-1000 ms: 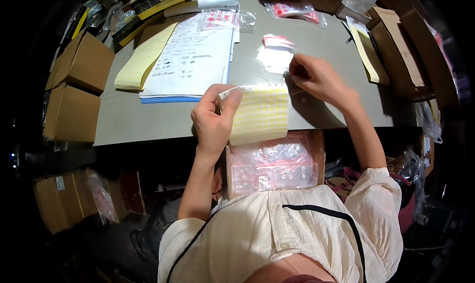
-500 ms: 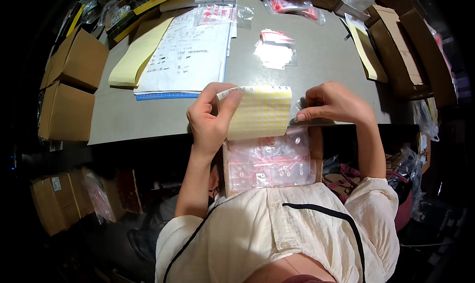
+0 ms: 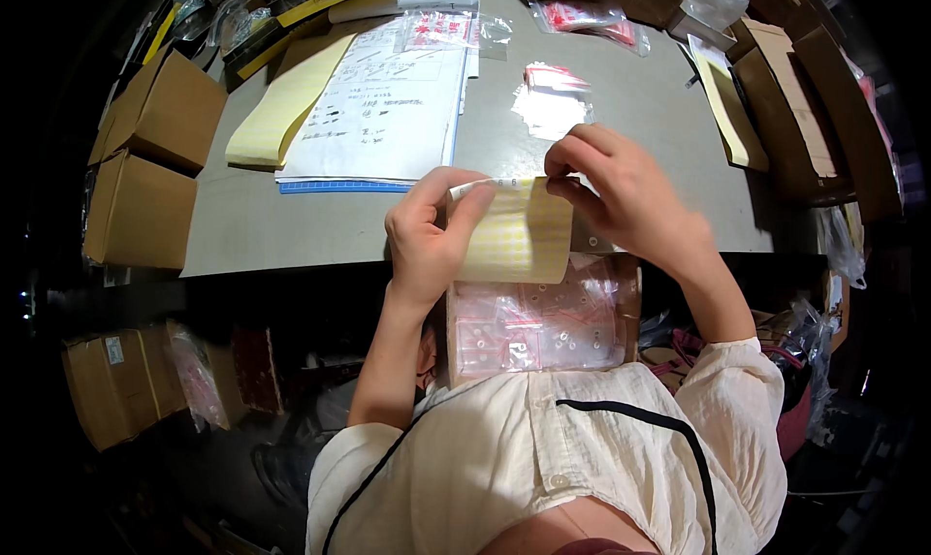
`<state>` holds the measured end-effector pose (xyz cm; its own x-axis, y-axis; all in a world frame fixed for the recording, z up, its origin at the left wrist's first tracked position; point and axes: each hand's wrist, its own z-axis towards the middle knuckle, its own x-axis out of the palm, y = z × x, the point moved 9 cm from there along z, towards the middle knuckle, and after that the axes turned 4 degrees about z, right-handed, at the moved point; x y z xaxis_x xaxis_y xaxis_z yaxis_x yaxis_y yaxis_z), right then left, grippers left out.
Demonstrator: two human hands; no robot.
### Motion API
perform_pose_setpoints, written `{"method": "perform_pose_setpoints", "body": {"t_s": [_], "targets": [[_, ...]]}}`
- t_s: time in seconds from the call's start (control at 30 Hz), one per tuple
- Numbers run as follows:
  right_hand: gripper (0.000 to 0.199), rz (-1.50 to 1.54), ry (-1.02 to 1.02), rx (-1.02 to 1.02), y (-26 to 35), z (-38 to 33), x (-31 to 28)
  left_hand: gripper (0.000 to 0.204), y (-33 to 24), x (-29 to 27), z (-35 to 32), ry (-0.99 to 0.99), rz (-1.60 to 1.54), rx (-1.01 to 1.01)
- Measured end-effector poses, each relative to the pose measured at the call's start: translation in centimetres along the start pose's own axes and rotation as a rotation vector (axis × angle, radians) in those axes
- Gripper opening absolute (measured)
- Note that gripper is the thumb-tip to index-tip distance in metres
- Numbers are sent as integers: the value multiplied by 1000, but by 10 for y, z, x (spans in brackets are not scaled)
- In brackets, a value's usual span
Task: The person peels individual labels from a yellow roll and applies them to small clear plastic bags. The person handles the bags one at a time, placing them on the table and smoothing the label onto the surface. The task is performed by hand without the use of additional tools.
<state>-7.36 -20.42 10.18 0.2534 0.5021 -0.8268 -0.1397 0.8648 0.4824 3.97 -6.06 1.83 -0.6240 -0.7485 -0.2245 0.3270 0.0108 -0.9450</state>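
Note:
My left hand [image 3: 427,240] grips the left edge of a pale yellow sheet of small round stickers [image 3: 519,240], holding it up over the near edge of the grey table [image 3: 291,225]. My right hand [image 3: 616,191] pinches the sheet's top right corner with thumb and fingers. Below the sheet, on my lap, an open cardboard box [image 3: 538,327] is filled with clear plastic bags of small parts.
A printed paper on a blue board [image 3: 383,104] and a yellow sticker pad [image 3: 286,104] lie at the table's back left. Small clear bags [image 3: 553,104] lie mid-table. Cardboard boxes [image 3: 150,158] stand at the left, more boxes [image 3: 795,99] at the right.
My right hand came back from the small bags on the table, passed the sheet's right side and now pinches its top right corner. The left hand kept its hold on the sheet.

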Motion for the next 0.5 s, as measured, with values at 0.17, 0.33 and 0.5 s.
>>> {"method": "perform_pose_setpoints", "body": {"t_s": [0.17, 0.33, 0.5], "targets": [[26, -383, -82, -242, 34, -11, 2, 17, -7, 0, 2, -30, 24, -62], [29, -5, -153, -149, -4, -9, -18, 16, 1, -3, 6, -84, 60, -82], [24, 215, -18, 389, -134, 23, -22, 16, 3, -4, 6, -98, 50, -79]]}}
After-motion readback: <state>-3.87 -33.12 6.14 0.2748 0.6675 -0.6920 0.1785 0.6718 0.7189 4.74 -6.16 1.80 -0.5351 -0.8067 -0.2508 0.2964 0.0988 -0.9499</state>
